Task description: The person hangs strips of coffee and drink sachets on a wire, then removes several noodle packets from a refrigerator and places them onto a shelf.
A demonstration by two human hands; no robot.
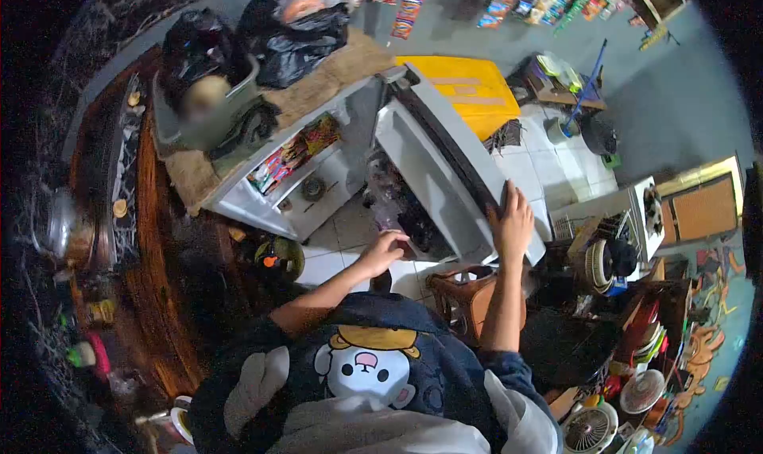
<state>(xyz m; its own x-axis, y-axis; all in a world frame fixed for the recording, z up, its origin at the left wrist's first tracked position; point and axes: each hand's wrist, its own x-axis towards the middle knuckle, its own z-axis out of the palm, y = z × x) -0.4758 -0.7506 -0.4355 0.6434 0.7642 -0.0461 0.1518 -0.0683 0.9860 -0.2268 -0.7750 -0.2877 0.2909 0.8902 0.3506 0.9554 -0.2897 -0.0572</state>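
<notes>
Head view: nearest is the person's dark shirt (369,366), printed with a white cartoon animal in a yellow hat. Beyond it, both bare arms reach toward an open fridge (246,207). The left hand (380,255) is at the near end of the door (429,168), beside the clear plastic bag (383,207) and the dark contents along the door's inner side. Its fingers are bent, with the thumb close to the forefinger; whether they pinch the plastic I cannot tell, as that spot is small and dim. The right hand (513,225) rests on the door's outer edge, fingers nearly straight and the thumb set apart from them.

Below the right forearm stands a brown chair (470,295). The door is swung well out from the cabinet, where colourful packets (294,152) lie along the upper side. On top of the fridge are a grey bin (163,124) and black plastic bags (290,44). Behind the door sits a yellow box (457,92). Farther off, a blue-handled pole leans in a bucket (561,129) on the tiled floor (517,168), and strips of snack sachets (548,1) hang against the wall.
</notes>
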